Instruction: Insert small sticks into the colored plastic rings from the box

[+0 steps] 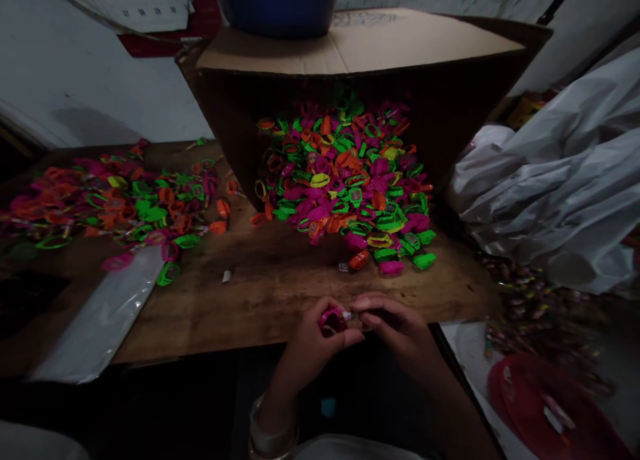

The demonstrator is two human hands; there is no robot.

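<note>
My left hand (317, 333) is wrapped round a pink toy watch (331, 321) near the table's front edge. A small whitish piece (349, 315) sticks out of the watch toward my right hand (387, 320), whose thumb and fingers are pinched together at its end. What lies between those fingertips is too small to make out. Beyond my hands, a heap of green, pink, orange and yellow toy watches (350, 193) spills from a cardboard box (280, 57) lying on its side.
On the wooden table (260, 280), a second pile of watches (125, 203) lies left, beside clear plastic bags (107, 313). A blue container (280, 3) rests on the box. At right are a white plastic sack (555, 180), small wrapped items (535, 300) and a red object (530, 387).
</note>
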